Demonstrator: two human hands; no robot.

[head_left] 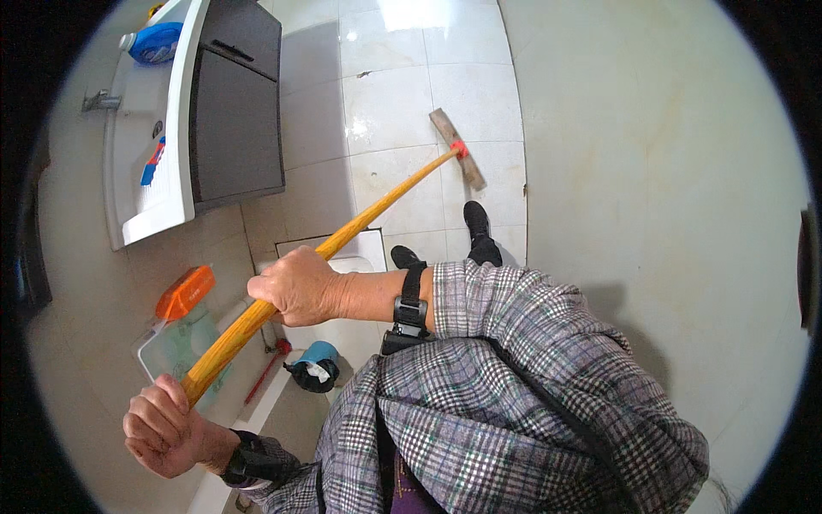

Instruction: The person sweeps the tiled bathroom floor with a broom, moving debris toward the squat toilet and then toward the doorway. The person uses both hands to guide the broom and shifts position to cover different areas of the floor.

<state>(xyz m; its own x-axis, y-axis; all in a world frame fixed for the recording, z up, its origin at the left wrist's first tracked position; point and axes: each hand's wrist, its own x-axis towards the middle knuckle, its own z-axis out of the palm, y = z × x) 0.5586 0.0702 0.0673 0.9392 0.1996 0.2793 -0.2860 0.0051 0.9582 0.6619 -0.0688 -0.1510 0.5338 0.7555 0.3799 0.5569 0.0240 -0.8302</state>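
Observation:
A push broom (385, 206) with a long yellow-brown wood-grain handle slants across the view. Its narrow brown head (445, 128) rests on the tiled floor, joined by a red collar; the underside is hidden. My left hand (160, 428) is closed around the handle's near end at lower left. Farther along, my right hand (295, 287) grips the handle, its arm reaching across in front of my body. Black straps with small devices sit on both wrists.
At left stands a white sink (180, 128) over a dark cabinet (240, 111), holding a blue bottle (156, 43) and a small brush (153, 163). Nearby are an orange brush-like item (185, 293) and a blue bin (318, 353). My black shoes (477, 221) stand near a pale wall (651, 171).

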